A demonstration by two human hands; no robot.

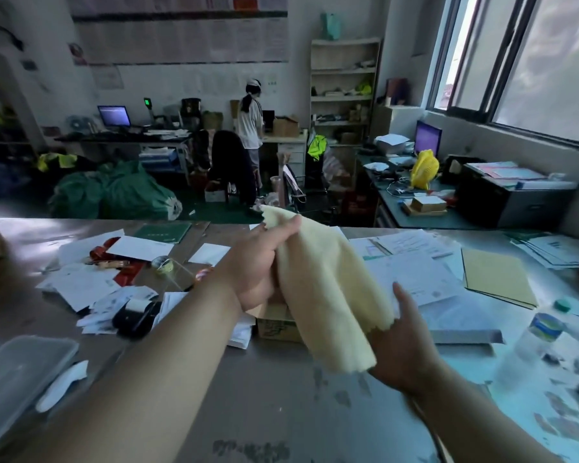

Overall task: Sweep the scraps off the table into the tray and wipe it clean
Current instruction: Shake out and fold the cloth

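Note:
A pale yellow cloth point(328, 289) hangs in the air above the grey table point(281, 406). My left hand point(258, 265) grips its upper part, fingers curled round the fabric. My right hand point(405, 345) holds the cloth's lower corner from underneath, thumb up beside it. A clear plastic tray point(17, 372) sits at the table's near left edge, with a white scrap point(61, 385) lying against it. Small dark scraps point(341, 392) dot the table surface below the cloth and to the right.
Loose papers, a tape roll point(163, 264), a black label printer point(137, 315) and a small cardboard box point(274, 324) clutter the table's middle. A plastic bottle point(528, 349) stands at the right. A person stands at a far desk, back turned.

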